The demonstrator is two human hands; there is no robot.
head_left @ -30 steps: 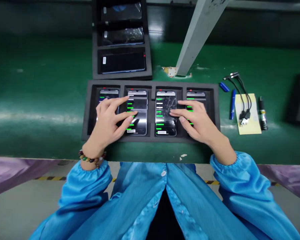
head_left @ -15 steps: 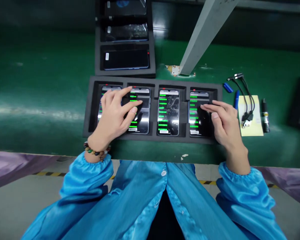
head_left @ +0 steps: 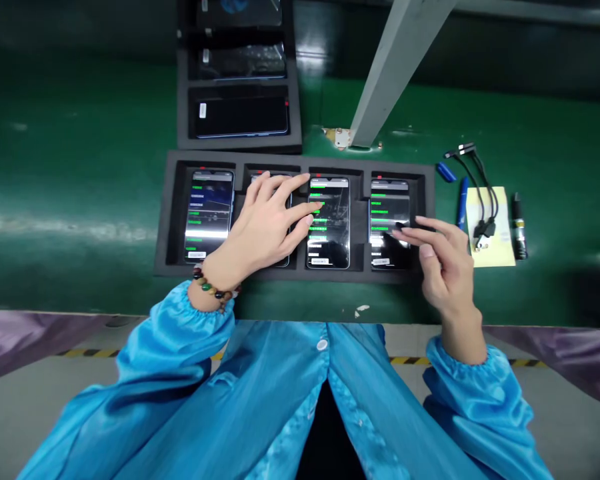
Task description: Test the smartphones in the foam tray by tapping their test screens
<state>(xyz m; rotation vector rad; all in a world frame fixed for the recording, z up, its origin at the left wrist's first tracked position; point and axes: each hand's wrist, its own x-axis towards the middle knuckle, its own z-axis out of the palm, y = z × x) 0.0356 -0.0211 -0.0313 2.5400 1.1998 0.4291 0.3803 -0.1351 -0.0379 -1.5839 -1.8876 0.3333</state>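
A black foam tray (head_left: 300,272) in front of me holds several smartphones in separate slots, their lit screens listing lines of text, mostly green. My left hand (head_left: 267,223) spreads its fingers over the second phone from the left and mostly hides it. Its index fingertip is at the screen of the third phone (head_left: 329,230). Over the rightmost phone (head_left: 387,250), my right hand (head_left: 445,260) reaches in with fingers stretched out, the fingertips at its screen. The leftmost phone (head_left: 209,213) lies uncovered in its slot. Neither hand grasps anything.
Behind stands a second foam tray (head_left: 295,127) with dark-screened phones. A grey metal post (head_left: 385,80) rises from the green bench. Rightward lie a blue pen (head_left: 463,203), its cap (head_left: 445,172), short black cables (head_left: 487,190) on a yellow pad (head_left: 503,247), and a black marker (head_left: 519,230).
My left hand has moved right, from the second phone's screen to the third's, uncovering the leftmost phone. My right hand stays at the rightmost phone, whose listed text has shifted. The view has swung slightly.
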